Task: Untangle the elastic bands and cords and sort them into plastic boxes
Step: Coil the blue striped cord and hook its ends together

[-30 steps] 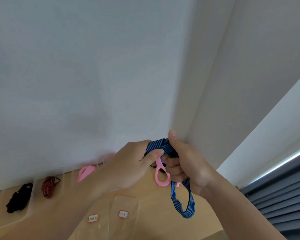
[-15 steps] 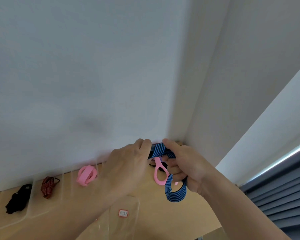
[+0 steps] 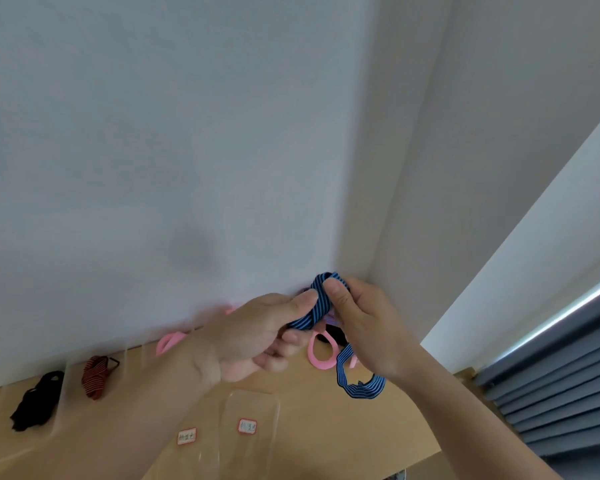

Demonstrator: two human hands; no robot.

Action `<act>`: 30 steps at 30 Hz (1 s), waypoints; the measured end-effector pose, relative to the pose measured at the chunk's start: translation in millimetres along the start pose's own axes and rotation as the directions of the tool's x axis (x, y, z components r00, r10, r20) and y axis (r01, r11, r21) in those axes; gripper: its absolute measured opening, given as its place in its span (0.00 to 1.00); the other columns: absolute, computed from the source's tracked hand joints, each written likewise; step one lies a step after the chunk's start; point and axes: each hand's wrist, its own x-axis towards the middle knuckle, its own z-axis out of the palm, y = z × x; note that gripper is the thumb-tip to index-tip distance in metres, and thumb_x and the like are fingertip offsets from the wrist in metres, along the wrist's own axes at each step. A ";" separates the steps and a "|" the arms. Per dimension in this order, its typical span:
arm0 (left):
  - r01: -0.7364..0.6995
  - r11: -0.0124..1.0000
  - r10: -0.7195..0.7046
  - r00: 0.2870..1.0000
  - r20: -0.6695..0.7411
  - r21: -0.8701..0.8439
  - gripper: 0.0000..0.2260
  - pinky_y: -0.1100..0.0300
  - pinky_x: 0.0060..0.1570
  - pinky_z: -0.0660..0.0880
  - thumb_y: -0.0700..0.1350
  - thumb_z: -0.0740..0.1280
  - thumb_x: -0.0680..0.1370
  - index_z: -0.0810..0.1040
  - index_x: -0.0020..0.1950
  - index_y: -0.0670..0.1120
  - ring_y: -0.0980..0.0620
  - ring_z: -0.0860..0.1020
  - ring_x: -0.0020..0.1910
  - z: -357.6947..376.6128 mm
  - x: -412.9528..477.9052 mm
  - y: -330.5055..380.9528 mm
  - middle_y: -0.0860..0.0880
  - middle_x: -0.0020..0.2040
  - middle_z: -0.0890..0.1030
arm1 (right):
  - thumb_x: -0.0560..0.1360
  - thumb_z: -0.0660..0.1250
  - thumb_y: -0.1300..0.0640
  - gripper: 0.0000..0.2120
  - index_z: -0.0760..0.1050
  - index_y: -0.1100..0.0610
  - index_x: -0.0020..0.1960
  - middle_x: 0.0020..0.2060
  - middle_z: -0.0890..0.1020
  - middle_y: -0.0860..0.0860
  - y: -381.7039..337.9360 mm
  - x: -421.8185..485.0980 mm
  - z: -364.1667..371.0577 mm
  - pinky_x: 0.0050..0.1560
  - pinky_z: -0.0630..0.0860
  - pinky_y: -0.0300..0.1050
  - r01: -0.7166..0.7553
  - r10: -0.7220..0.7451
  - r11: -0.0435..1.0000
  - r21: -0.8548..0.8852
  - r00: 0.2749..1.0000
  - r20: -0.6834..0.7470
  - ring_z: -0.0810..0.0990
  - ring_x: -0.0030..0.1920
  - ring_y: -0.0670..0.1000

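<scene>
A white wall (image 3: 153, 133) fills most of the view and meets a second wall in a corner just above the blue striped elastic band (image 3: 317, 306). Far right of the band hang dark grey blinds (image 3: 561, 393), cut off by the frame edge. Below the band lies a pale wooden bench (image 3: 312, 420), largely covered by the person's forearms.

The left hand (image 3: 253, 337) pinches the band between thumb and curled fingers. The right hand (image 3: 368, 323) pinches the band's raised loop just beside it, thumb on top. The rest of the band hangs below the right hand, clear of the bench.

Clear plastic boxes are hard to make out. One (image 3: 257, 407) sits below the band with a red-edged label (image 3: 247, 426) whose writing is unreadable; a second label (image 3: 186, 436) lies further left. Far left of the band, by the wall, faint box walls hold a black bundle (image 3: 35, 400), a red striped band (image 3: 96, 375) and a pink band (image 3: 168, 341), this one partly hidden by the left wrist.

A pink loop (image 3: 321, 355) dangles under the blue band between the hands; something dark behind it cannot be identified.
</scene>
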 end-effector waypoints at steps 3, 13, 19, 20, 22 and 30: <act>-0.169 0.942 0.225 0.959 -0.172 0.291 0.18 0.71 0.22 0.61 0.56 0.59 0.86 0.82 0.41 0.57 0.59 0.64 0.23 20.1 11.1 -3.3 0.59 0.28 0.68 | 0.84 0.53 0.40 0.28 0.71 0.62 0.39 0.23 0.72 0.43 5.0 4.8 11.2 0.29 0.71 0.45 -0.119 0.117 0.993 0.001 0.973 -0.201 0.71 0.28 0.45; 0.264 0.098 0.697 0.670 -0.255 0.960 0.09 0.57 0.29 0.58 0.49 0.65 0.77 0.67 0.50 0.47 0.50 0.71 0.37 34.9 42.2 -20.0 0.55 0.41 0.70 | 0.80 0.58 0.38 0.29 0.66 0.54 0.26 0.25 0.70 0.52 0.4 14.6 10.5 0.37 0.73 0.49 -0.256 0.272 0.962 0.096 0.934 -0.232 0.70 0.27 0.52; -0.082 0.950 0.119 0.987 -0.106 0.302 0.21 0.62 0.22 0.62 0.66 0.61 0.76 0.78 0.44 0.49 0.54 0.66 0.25 4.7 30.3 1.5 0.51 0.30 0.72 | 0.85 0.56 0.45 0.24 0.59 0.52 0.32 0.25 0.62 0.48 12.0 6.6 -3.9 0.28 0.62 0.39 -0.050 0.062 0.989 0.142 0.995 -0.080 0.59 0.26 0.49; -0.034 0.988 0.035 0.999 -0.007 0.150 0.23 0.63 0.20 0.61 0.66 0.61 0.77 0.78 0.48 0.46 0.54 0.65 0.23 1.3 27.5 2.1 0.49 0.30 0.71 | 0.85 0.56 0.46 0.23 0.61 0.49 0.32 0.24 0.63 0.45 12.9 6.1 -4.9 0.27 0.62 0.35 -0.028 0.036 0.979 0.203 0.999 -0.036 0.59 0.25 0.46; -0.008 1.000 0.010 0.991 0.136 -0.011 0.25 0.65 0.19 0.61 0.65 0.62 0.78 0.77 0.49 0.42 0.55 0.66 0.21 -2.2 23.5 0.9 0.48 0.29 0.70 | 0.84 0.56 0.45 0.20 0.66 0.51 0.35 0.25 0.67 0.45 11.4 6.1 -7.4 0.27 0.64 0.31 -0.003 -0.004 0.958 0.288 1.000 0.025 0.63 0.24 0.42; -0.292 0.632 0.570 0.803 -0.176 0.718 0.16 0.58 0.30 0.69 0.57 0.56 0.85 0.73 0.41 0.54 0.55 0.72 0.28 17.7 41.1 -7.0 0.57 0.29 0.75 | 0.85 0.55 0.41 0.28 0.66 0.49 0.27 0.22 0.64 0.42 3.8 16.3 -8.9 0.24 0.61 0.32 -0.091 0.114 0.965 0.247 0.990 -0.081 0.61 0.21 0.42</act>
